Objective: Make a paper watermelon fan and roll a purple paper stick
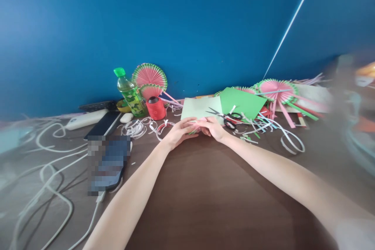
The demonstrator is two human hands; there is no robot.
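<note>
My left hand (181,132) and my right hand (214,128) meet over the middle of the table. Their fingers are closed on a small piece of pink and green paper (192,132), mostly hidden by the fingers. Just behind them lies a pale green paper sheet (199,107). Black-handled scissors (230,123) rest right of my right hand, their blades partly over that sheet. A brighter green sheet (242,103) is behind the scissors. White paper strips (258,125) are scattered to the right.
Pink and green pleated paper fans (150,75) stand against the blue wall at left; more fans (277,88) lie at right. A green-capped bottle (130,93) and a red cylinder (156,109) stand nearby. White cables (55,164) and a phone (109,164) cover the left side.
</note>
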